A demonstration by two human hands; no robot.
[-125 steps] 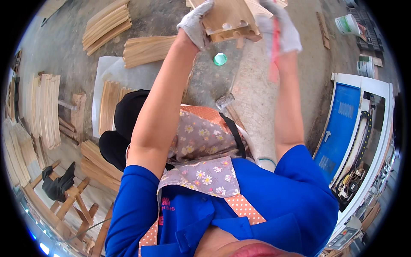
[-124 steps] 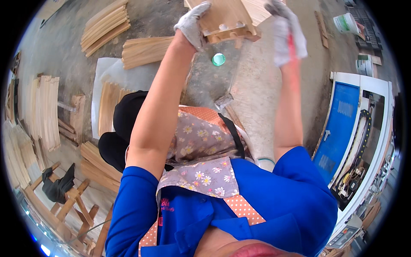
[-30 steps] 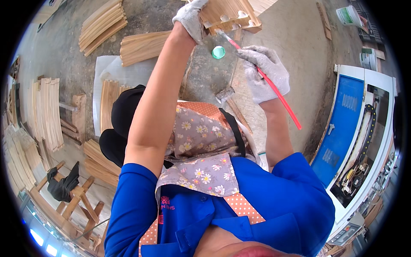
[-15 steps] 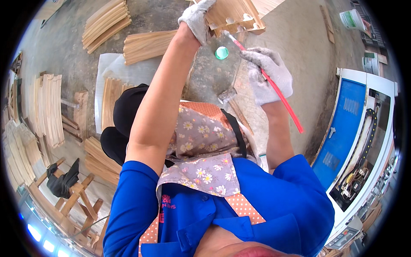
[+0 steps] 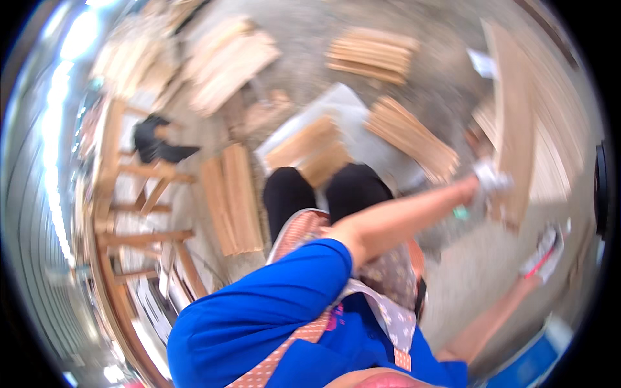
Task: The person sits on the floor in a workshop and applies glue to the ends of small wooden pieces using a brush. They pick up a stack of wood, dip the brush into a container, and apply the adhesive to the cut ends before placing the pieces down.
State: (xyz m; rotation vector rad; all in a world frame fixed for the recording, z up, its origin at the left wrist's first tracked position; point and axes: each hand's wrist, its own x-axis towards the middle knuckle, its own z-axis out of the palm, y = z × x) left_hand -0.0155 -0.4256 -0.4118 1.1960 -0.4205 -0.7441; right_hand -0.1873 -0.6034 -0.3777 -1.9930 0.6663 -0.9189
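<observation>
My left hand (image 5: 491, 180), in a white glove, is closed on the edge of a long wooden board (image 5: 514, 123) at the right; the fingers are smeared by motion. My right hand (image 5: 545, 252), also gloved, is lower at the far right, closed around a thin red-handled brush (image 5: 537, 265). The brush stands apart from the board, and its tip is blurred. A small green round thing (image 5: 460, 211) lies on the floor just below my left hand.
Stacks of wooden slats (image 5: 414, 139) lie on the floor, some on a white sheet (image 5: 343, 103). Another stack (image 5: 233, 197) is left of my knees. At the left stands a wooden frame (image 5: 145, 238) with a black cloth (image 5: 158, 139). A blue-and-white cabinet (image 5: 527, 362) is at lower right.
The view has swung left, so both hands and the board appear farther right. The brush tip, close to the board before, is now away from it. Both hands keep their holds.
</observation>
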